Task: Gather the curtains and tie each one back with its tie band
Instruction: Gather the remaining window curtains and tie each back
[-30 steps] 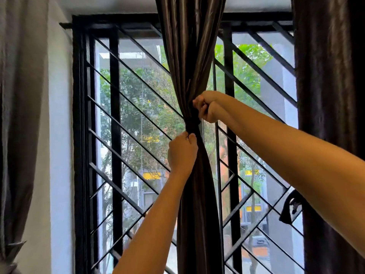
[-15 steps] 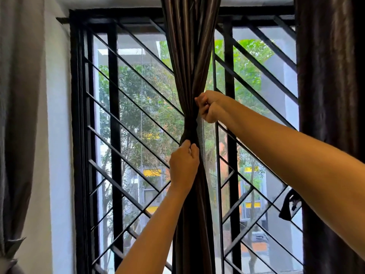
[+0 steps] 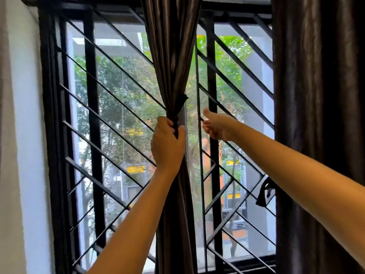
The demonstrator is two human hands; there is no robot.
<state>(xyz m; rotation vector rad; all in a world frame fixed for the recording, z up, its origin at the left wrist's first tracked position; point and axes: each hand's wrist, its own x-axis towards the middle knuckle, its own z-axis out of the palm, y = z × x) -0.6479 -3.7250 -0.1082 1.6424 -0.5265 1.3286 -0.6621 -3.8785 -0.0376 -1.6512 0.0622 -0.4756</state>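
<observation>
A dark brown curtain (image 3: 171, 46) hangs gathered at the window's middle, cinched by a dark tie band (image 3: 177, 107) whose loose end sticks out to the right. My left hand (image 3: 167, 145) grips the gathered curtain just below the band. To the right of the curtain, my right hand (image 3: 217, 125) hangs in the air with relaxed fingers and holds nothing. A second dark curtain (image 3: 320, 115) hangs loose along the right edge, with a dark tie band (image 3: 265, 192) dangling at its left side.
A black window grille (image 3: 110, 107) with diagonal bars stands behind the curtains. A grey curtain (image 3: 7, 135) and white wall (image 3: 27, 115) fill the left. Trees and buildings show outside.
My right hand let go of the tie band and moved right, away from the curtain, its fingers now relaxed. My left hand still grips the curtain below the band.
</observation>
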